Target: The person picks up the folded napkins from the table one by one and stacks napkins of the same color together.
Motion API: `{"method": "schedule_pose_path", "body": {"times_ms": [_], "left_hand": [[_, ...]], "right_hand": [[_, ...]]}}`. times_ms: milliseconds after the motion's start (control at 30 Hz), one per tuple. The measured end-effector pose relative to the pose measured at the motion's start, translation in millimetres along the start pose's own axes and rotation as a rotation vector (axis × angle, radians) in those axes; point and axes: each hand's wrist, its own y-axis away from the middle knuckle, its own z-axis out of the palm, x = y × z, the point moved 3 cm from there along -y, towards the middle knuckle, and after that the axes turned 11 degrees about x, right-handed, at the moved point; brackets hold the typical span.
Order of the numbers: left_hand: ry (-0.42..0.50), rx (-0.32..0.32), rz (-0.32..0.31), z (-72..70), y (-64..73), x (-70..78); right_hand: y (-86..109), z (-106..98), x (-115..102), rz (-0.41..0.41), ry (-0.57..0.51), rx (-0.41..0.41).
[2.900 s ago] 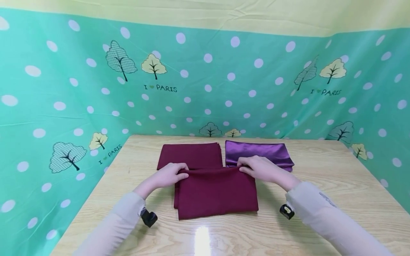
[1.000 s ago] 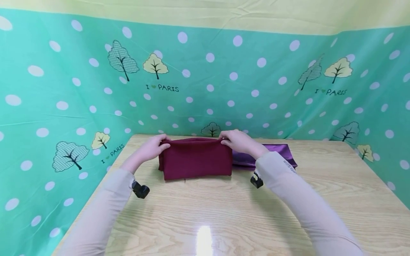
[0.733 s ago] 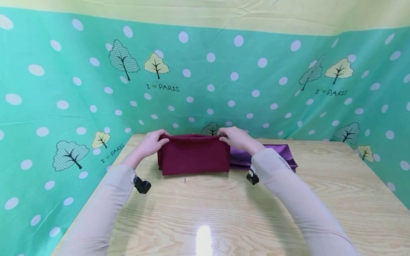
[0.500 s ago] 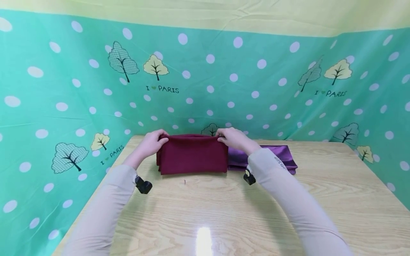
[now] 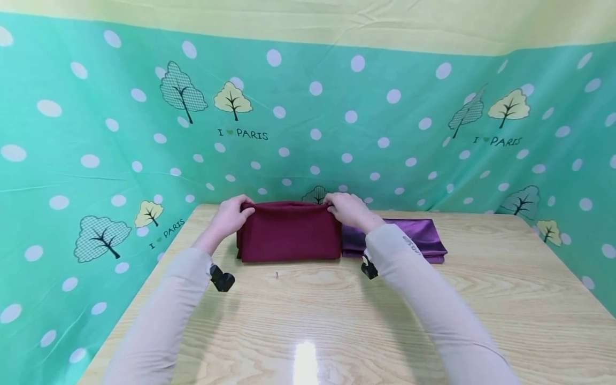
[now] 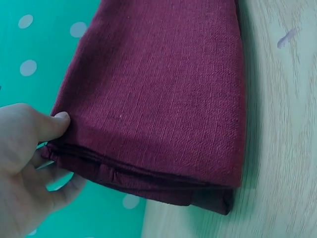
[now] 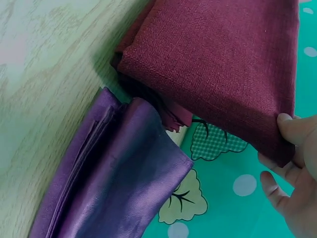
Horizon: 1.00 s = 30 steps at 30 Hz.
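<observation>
A folded maroon cloth (image 5: 291,233) is held up by its far corners at the back of the table. My left hand (image 5: 232,215) pinches its left corner; in the left wrist view, the thumb of that hand (image 6: 25,163) lies on top of the layered folds. At the opposite corner my right hand (image 5: 349,209) grips the cloth between thumb and fingers. Beneath it, a bit of a second maroon cloth (image 7: 177,114) shows in the right wrist view; the rest is hidden. A folded shiny purple cloth (image 5: 418,235) lies just right, partly behind the right forearm.
The light wooden table (image 5: 298,310) bears a small dark mark (image 5: 276,275) in front of the cloth. A green polka-dot curtain (image 5: 313,117) hangs close behind the table and along both sides.
Both hands have carried the maroon cloth away from the body and slightly left, over the other maroon cloth, which it now covers. In the last half second it has barely moved.
</observation>
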Motion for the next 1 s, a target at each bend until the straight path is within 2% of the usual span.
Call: {"method": "schedule_pose_path", "body": {"times_ms": [367, 567, 767, 1000], "left_hand": [[-0.004, 0.062, -0.032, 11.7, -2.9, -1.0], [-0.002, 0.06, -0.055, 20.6, -2.1, -5.3], [0.015, 0.057, -0.059, 23.1, 0.7, -4.9], [0.042, 0.043, -0.057, 26.0, 6.7, -2.9]], "right_hand": [[-5.6, 11.3, 0.1, 0.036, 0.027, 0.0], [-5.5, 15.2, -0.1, 0.038, 0.034, 0.012], [-3.2, 20.1, 2.9, 0.043, 0.031, 0.044], [2.1, 28.9, 6.2, 0.065, -0.016, 0.016]]}}
